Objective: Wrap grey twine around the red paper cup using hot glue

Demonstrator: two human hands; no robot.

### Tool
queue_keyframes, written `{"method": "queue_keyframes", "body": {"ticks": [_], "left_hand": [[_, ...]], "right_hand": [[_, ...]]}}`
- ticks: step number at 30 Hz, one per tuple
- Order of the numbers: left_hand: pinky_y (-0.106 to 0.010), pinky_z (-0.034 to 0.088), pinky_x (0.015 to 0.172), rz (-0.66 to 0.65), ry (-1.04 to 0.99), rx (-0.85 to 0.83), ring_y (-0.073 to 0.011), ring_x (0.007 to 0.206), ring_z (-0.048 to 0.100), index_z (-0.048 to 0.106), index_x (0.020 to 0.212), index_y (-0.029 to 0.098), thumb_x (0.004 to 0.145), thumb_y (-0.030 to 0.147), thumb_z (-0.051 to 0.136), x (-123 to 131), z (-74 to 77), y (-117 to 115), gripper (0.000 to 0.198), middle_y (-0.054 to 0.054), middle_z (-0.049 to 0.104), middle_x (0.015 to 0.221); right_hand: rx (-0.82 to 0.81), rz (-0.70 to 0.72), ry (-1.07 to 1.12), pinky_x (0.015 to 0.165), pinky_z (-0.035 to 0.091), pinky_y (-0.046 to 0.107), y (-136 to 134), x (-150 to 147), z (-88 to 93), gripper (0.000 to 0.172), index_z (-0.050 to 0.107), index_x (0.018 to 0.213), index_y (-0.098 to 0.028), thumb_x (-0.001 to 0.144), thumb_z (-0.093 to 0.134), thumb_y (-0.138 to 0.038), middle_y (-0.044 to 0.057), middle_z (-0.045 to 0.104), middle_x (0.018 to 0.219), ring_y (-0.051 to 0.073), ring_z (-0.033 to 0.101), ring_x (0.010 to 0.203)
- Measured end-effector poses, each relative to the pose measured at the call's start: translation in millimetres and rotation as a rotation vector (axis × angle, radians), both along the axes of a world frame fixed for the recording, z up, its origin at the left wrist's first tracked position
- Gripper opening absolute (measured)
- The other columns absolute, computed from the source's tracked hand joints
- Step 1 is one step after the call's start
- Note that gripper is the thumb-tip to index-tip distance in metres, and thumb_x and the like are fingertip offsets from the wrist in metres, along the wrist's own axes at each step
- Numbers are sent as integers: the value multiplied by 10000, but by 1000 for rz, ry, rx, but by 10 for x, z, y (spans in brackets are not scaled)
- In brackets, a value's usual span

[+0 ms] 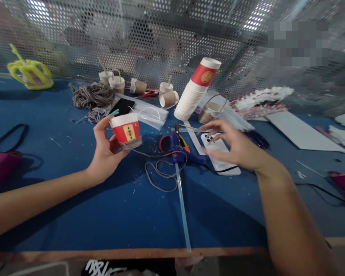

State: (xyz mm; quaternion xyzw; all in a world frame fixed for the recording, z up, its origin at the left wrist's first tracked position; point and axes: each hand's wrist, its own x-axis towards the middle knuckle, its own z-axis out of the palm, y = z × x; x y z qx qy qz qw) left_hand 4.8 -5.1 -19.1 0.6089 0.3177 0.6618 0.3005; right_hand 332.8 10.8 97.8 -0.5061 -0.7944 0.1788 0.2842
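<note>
My left hand (106, 149) is closed round a small red and white paper cup (125, 130), holding it up above the blue table (109, 214). A grey twine (161, 172) trails from the cup's base down onto the table in loops. My right hand (235, 147) hovers with its fingers spread and nothing in them, just over a white phone (221, 163) and close to a blue glue gun (176, 147). A clear glue stick (182, 205) runs from the gun toward the table's front edge.
A leaning stack of paper cups (194, 90) stands behind the gun. Twine-wrapped cups (116, 83), a bundle of grey twine (92, 96), a black phone (123, 106), clear sticks (149, 113) and a yellow crown shape (30, 73) lie at the back. A perforated metal screen (161, 34) closes off the far side.
</note>
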Motion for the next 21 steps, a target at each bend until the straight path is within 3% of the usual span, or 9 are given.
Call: {"method": "queue_keyframes", "body": {"ticks": [2, 3, 5, 7, 11, 14, 17, 21], "left_hand": [[-343, 571, 984, -13, 55, 121, -245, 1328, 452, 385, 1330, 401, 663, 220, 849, 26, 44, -38, 832, -9, 298, 1468], [-373, 552, 1023, -19, 67, 157, -259, 1385, 393, 389, 1329, 412, 664, 229, 850, 37, 62, -55, 830, -8, 294, 1486], [-398, 527, 1067, -28, 84, 186, -257, 1437, 329, 384, 1332, 427, 677, 226, 840, 51, 84, -80, 823, -3, 290, 1507], [-377, 551, 1042, -37, 101, 174, -242, 1410, 381, 369, 1341, 422, 716, 211, 806, 54, 89, -91, 792, -6, 289, 1510], [-346, 613, 933, -79, 118, 129, -237, 1298, 508, 347, 1353, 392, 752, 174, 761, 45, 84, -98, 762, -32, 269, 1516], [-328, 639, 860, -106, 121, 115, -240, 1253, 539, 357, 1343, 404, 732, 145, 763, 41, 95, -114, 778, -40, 275, 1500], [-331, 634, 872, -126, 109, 94, -234, 1246, 534, 358, 1341, 412, 725, 122, 748, 40, 100, -126, 785, -33, 264, 1491], [-353, 604, 939, -134, 104, 69, -234, 1288, 485, 346, 1341, 409, 699, 101, 739, 30, 63, -113, 815, -20, 243, 1476]], "right_hand": [[-233, 121, -289, 830, 549, 420, -5, -73, -112, 553, 564, 1160, -239, 650, 753, -338, 101, 587, 1200, 252, 639, 953], [-270, 161, -381, 862, 539, 428, -11, -104, -165, 558, 534, 1188, -243, 669, 722, -317, 100, 558, 1218, 257, 628, 985], [-218, 209, -464, 911, 512, 438, -21, -168, -251, 513, 518, 1157, -228, 666, 666, -227, 93, 544, 1168, 270, 601, 1034], [-146, 223, -514, 895, 507, 423, -32, -248, -310, 413, 516, 1054, -208, 655, 604, -151, 90, 538, 1101, 268, 594, 1019], [-54, 137, -670, 666, 502, 360, -59, -411, -377, 272, 462, 931, -193, 678, 527, -119, 109, 526, 1046, 231, 609, 786], [75, 64, -701, 577, 466, 349, -54, -414, -403, 241, 457, 957, -192, 723, 498, -150, 118, 545, 1029, 231, 601, 713], [347, 19, -593, 532, 451, 347, -12, -278, -396, 241, 462, 963, -200, 725, 487, -167, 121, 565, 994, 238, 593, 702], [640, -75, -373, 621, 508, 396, 40, -92, -325, 286, 439, 974, -208, 706, 533, -239, 132, 560, 949, 301, 601, 889]]}}
